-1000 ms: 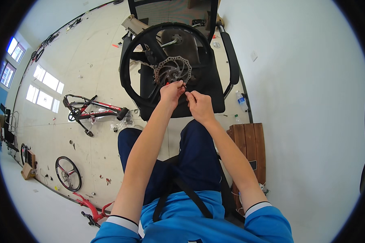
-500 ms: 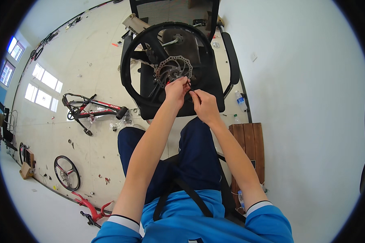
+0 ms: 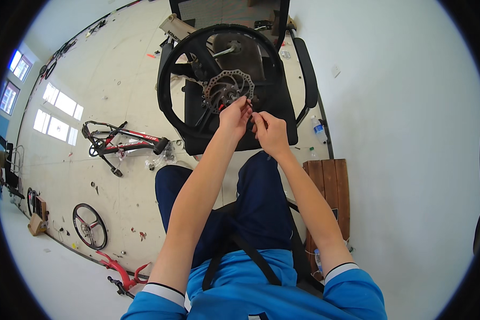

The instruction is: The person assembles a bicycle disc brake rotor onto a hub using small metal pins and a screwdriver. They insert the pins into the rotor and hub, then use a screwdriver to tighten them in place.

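In front of me a black bicycle wheel (image 3: 167, 98) with a drilled metal brake disc (image 3: 214, 89) at its hub lies on a black office chair (image 3: 282, 122). My left hand (image 3: 233, 118) is closed in a pinch at the disc's lower right edge, close to the hub; what its fingertips hold is too small to make out. Just right of it, my right hand (image 3: 270, 132) is closed, thumb against forefinger, on a thin dark rod (image 3: 251, 108) that reaches toward the left fingertips. The rod's ends are hidden by my fingers.
A pale frame part (image 3: 176, 28) lies behind the wheel. Left on the floor are a black-red bike frame (image 3: 130, 145), another wheel (image 3: 89, 226) and a red frame part (image 3: 124, 277). Bottles (image 3: 319, 130) and a brown wooden box (image 3: 328, 186) stand by the right wall.
My right hand has shifted slightly, its fingers turned a little upward beside the left. The left hand stays at the disc. The whole view has moved a little.
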Action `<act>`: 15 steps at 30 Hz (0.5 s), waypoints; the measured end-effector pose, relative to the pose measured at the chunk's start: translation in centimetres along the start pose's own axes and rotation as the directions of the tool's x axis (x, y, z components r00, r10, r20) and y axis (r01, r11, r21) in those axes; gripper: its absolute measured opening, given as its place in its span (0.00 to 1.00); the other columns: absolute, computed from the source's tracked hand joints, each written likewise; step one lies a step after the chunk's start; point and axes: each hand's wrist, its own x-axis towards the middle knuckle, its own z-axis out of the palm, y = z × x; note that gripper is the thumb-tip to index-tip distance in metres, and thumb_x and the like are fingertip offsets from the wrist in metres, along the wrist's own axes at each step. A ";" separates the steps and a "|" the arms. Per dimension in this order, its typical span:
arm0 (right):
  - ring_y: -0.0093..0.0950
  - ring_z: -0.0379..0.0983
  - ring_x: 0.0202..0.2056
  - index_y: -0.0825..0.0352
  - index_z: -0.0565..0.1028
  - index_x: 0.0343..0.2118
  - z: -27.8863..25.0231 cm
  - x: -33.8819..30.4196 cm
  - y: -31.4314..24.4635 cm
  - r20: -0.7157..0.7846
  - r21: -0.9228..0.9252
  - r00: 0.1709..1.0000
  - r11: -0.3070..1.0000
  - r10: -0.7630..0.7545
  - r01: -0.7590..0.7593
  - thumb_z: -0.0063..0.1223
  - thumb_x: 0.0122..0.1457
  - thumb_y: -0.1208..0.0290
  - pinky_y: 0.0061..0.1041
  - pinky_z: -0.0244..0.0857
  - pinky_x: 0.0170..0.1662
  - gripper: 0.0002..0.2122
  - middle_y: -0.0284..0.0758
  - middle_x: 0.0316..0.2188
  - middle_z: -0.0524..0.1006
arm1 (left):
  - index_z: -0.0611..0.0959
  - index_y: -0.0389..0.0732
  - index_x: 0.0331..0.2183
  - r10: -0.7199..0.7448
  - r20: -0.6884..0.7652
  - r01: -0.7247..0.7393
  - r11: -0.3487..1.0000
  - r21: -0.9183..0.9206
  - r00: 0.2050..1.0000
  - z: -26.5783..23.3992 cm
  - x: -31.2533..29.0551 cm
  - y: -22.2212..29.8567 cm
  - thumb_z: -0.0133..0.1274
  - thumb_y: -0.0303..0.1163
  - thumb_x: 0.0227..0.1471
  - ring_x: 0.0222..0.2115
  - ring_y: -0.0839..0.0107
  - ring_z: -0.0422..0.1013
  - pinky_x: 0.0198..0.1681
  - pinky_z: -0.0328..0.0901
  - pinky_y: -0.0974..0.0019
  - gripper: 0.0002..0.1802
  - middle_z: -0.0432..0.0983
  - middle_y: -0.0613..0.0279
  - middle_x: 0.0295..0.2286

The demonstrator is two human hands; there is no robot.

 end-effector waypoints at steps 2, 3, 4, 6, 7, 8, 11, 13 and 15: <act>0.22 0.72 0.15 0.73 0.78 0.29 0.2 0.0 -0.1 0.037 0.114 0.991 0.984 0.131 -0.135 0.49 0.69 0.67 0.23 0.64 0.20 0.15 0.36 0.17 0.77 | 0.82 0.39 0.38 -0.015 0.019 0.015 1.000 -0.014 1.000 0.0 0.1 -0.1 0.55 0.30 0.62 0.31 0.73 0.72 0.35 0.69 0.69 0.06 0.78 0.64 0.31; 0.22 0.72 0.15 0.73 0.78 0.29 0.5 0.1 -0.4 0.030 0.118 0.989 0.982 0.143 -0.146 0.48 0.69 0.67 0.23 0.64 0.20 0.15 0.36 0.16 0.77 | 0.82 0.40 0.38 -0.026 0.041 0.027 0.999 -0.017 0.999 -0.3 0.2 -0.1 0.54 0.31 0.62 0.32 0.73 0.72 0.36 0.69 0.69 0.06 0.78 0.65 0.32; 0.22 0.72 0.15 0.73 0.78 0.29 0.8 0.2 -0.8 0.023 0.122 0.988 0.980 0.155 -0.157 0.48 0.70 0.66 0.23 0.64 0.19 0.16 0.35 0.16 0.77 | 0.81 0.41 0.39 -0.038 0.063 0.039 0.999 -0.021 0.997 -0.6 0.3 0.0 0.54 0.32 0.63 0.33 0.74 0.71 0.37 0.69 0.69 0.06 0.78 0.66 0.33; 0.30 0.73 0.17 0.73 0.76 0.27 1.7 0.1 -1.1 -0.033 0.076 0.989 0.987 0.142 -0.139 0.48 0.69 0.67 0.27 0.64 0.21 0.16 0.40 0.17 0.76 | 0.81 0.41 0.39 -0.061 0.035 0.062 0.998 -0.022 0.998 -0.6 0.3 0.2 0.54 0.33 0.63 0.34 0.74 0.72 0.37 0.69 0.69 0.07 0.78 0.67 0.33; 0.38 0.73 0.19 0.73 0.75 0.26 2.2 0.0 -0.9 -0.080 0.025 0.990 0.993 0.114 -0.112 0.48 0.68 0.67 0.32 0.64 0.23 0.16 0.45 0.17 0.75 | 0.81 0.41 0.39 -0.075 0.024 0.076 0.997 -0.023 0.997 -0.3 0.1 0.3 0.54 0.33 0.63 0.34 0.74 0.72 0.37 0.69 0.69 0.07 0.78 0.67 0.33; 0.47 0.74 0.21 0.74 0.73 0.25 2.4 -0.1 -0.6 -0.125 -0.028 0.989 0.996 0.083 -0.088 0.49 0.67 0.68 0.36 0.64 0.25 0.15 0.50 0.18 0.75 | 0.81 0.41 0.39 -0.075 0.017 0.075 0.997 -0.007 0.997 -0.1 -0.2 0.3 0.53 0.33 0.64 0.34 0.75 0.72 0.38 0.69 0.70 0.07 0.78 0.68 0.33; 0.51 0.71 0.21 0.74 0.73 0.24 2.8 -0.2 -0.8 -0.146 -0.031 0.985 0.995 0.094 -0.100 0.49 0.67 0.68 0.41 0.63 0.25 0.16 0.52 0.18 0.74 | 0.81 0.41 0.39 -0.101 -0.006 0.101 0.995 0.002 0.995 0.1 -0.6 0.7 0.53 0.33 0.64 0.34 0.74 0.72 0.39 0.69 0.70 0.07 0.77 0.67 0.33; 0.36 0.72 0.17 0.73 0.74 0.25 2.4 -0.2 -1.6 -0.139 -0.093 0.989 0.995 -0.051 0.038 0.49 0.67 0.69 0.32 0.63 0.23 0.15 0.43 0.16 0.74 | 0.81 0.40 0.39 -0.097 0.022 0.098 0.995 -0.032 0.995 -0.2 -0.2 0.8 0.53 0.32 0.64 0.34 0.74 0.71 0.40 0.70 0.70 0.07 0.77 0.66 0.33; 0.30 0.72 0.16 0.73 0.75 0.26 1.8 0.2 -1.8 -0.132 -0.131 0.980 0.982 -0.151 0.134 0.50 0.67 0.70 0.28 0.62 0.22 0.14 0.40 0.15 0.74 | 0.81 0.38 0.37 -0.029 0.043 0.030 0.999 -0.036 0.999 0.5 -0.2 0.9 0.53 0.30 0.63 0.32 0.72 0.72 0.39 0.70 0.69 0.06 0.77 0.64 0.32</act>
